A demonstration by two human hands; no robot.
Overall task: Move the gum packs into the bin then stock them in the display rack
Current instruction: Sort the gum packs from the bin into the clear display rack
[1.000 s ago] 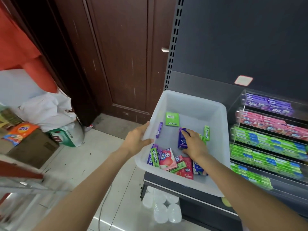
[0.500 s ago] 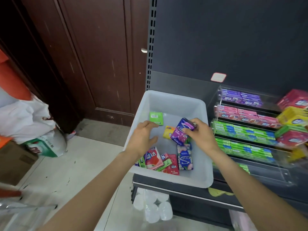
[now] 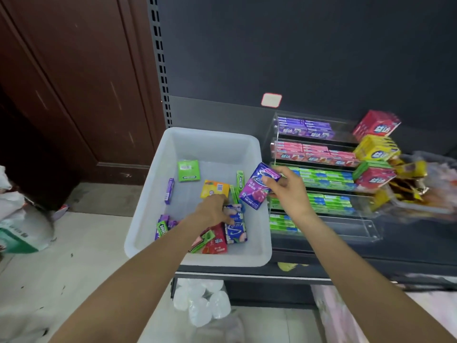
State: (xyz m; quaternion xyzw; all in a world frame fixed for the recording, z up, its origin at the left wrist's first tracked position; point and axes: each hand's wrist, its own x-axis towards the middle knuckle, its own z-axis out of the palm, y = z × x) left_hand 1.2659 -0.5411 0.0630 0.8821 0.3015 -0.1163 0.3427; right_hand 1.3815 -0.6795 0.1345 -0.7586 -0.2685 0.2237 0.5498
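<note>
Lifting the purple pack (image 3: 257,186) toward the rack (image 3: 321,219) at three o'clock, my right hand (image 3: 286,191) gripped it for stocking while my left hand (image 3: 212,211) pinched another pack (image 3: 235,225) in the bin (image 3: 197,137)

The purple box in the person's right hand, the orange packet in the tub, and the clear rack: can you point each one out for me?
purple box (image 3: 254,191): head view, on its front face.
orange packet (image 3: 214,188): head view, on its middle.
clear rack (image 3: 371,230): head view, on its lower front wall.
</note>
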